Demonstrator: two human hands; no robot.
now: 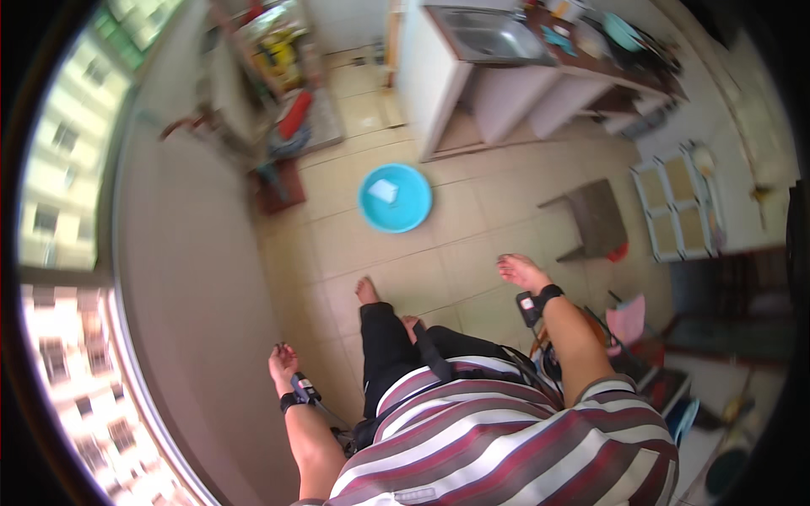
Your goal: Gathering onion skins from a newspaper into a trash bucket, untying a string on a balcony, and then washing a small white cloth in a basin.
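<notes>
My left hand (283,367) hangs at my side near the grey wall, palm partly showing and fingers loosely bent. My right hand (523,271) is held out over the tiled floor, also with bent fingers. I see no object in either hand. Each wrist carries a black strap with a small device. Ahead of my bare feet, a turquoise plastic basin (411,212) sits on the floor, apart from both hands. A pale rectangular item (383,191) lies inside it; what it is cannot be made out.
A low dark stool (598,215) stands to the right, before a white cabinet with tan panels (672,202). Ahead is a counter with a steel sink (487,38) and open compartments below. A red item (295,115) lies at the front left. Windows line the left side.
</notes>
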